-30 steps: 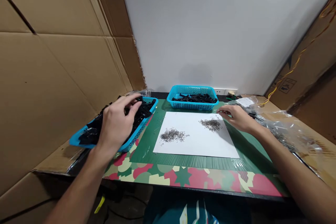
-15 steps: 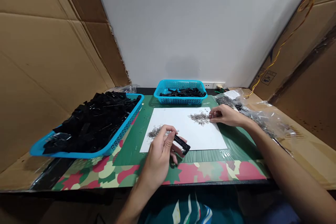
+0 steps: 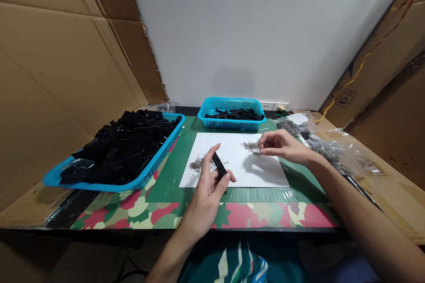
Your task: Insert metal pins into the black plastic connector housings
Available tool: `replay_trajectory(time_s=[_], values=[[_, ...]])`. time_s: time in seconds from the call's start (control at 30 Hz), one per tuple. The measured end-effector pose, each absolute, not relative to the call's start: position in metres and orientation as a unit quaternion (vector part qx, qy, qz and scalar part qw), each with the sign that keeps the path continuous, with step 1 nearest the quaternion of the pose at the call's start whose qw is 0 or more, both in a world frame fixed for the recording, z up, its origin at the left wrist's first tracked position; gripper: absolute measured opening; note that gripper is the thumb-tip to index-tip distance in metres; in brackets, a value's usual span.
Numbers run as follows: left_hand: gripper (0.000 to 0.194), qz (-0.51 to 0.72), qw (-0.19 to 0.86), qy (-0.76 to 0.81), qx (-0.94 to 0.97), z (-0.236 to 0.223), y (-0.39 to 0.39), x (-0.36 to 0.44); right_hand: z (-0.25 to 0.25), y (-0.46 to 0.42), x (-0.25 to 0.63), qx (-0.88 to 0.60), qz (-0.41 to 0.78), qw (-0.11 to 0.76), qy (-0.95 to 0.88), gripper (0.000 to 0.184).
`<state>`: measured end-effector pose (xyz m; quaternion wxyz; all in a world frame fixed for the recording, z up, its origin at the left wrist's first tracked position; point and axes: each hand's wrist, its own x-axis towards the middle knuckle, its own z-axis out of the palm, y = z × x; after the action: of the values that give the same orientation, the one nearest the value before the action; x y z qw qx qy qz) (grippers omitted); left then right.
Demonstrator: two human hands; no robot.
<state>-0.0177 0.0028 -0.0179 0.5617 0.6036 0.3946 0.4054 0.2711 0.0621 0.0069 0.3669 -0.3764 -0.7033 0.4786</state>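
Observation:
A slim black plastic part (image 3: 219,165) is held in my left hand (image 3: 211,185), between the thumb and fingers, above the front of a white sheet (image 3: 232,181). My right hand (image 3: 279,145) has its thumb and fingertips pinched at the right edge of a pile of tiny metal pieces (image 3: 249,146), like small wire springs. What sits in that pinch is too small to make out. Just left of my left hand lies a second pile of tiny metal pieces (image 3: 196,164), partly behind the fingers.
A large blue basket (image 3: 159,159) heaped with black parts stands at the left. Behind the sheet is a smaller blue basket (image 3: 232,124) holding black parts. Clear bags (image 3: 335,154) of metal pieces lie at right. Cardboard walls (image 3: 66,62) flank the table.
My left hand has turned the black part from pointing down-right to a steeper tilt, its upper end now by the index finger. My right hand has shifted slightly left over the pile.

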Motion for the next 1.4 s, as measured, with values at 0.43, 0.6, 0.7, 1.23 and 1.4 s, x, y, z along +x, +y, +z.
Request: replay_trajectory(time_s=[0.43,0.6,0.7,1.23,1.4], values=[[0.026,0.368,0.603,0.311,0.636,-0.010,-0.001,-0.016,-0.006,0.041,0.197,-0.237,0.520,0.426,-0.702,0.014],[0.023,0.388,0.601,0.318,0.622,-0.014,0.002,-0.016,-0.006,0.040,0.197,-0.255,0.499,0.427,-0.709,0.013],[0.025,0.391,0.604,0.329,0.611,-0.012,0.003,-0.016,-0.006,0.038,0.195,-0.265,0.493,0.430,-0.708,0.017],[0.024,0.428,0.619,0.373,0.542,-0.009,0.001,-0.017,-0.004,0.030,0.185,-0.337,0.387,0.443,-0.735,0.014],[0.021,0.432,0.605,0.371,0.557,-0.012,0.002,-0.016,-0.002,0.026,0.184,-0.343,0.368,0.436,-0.746,0.009]])
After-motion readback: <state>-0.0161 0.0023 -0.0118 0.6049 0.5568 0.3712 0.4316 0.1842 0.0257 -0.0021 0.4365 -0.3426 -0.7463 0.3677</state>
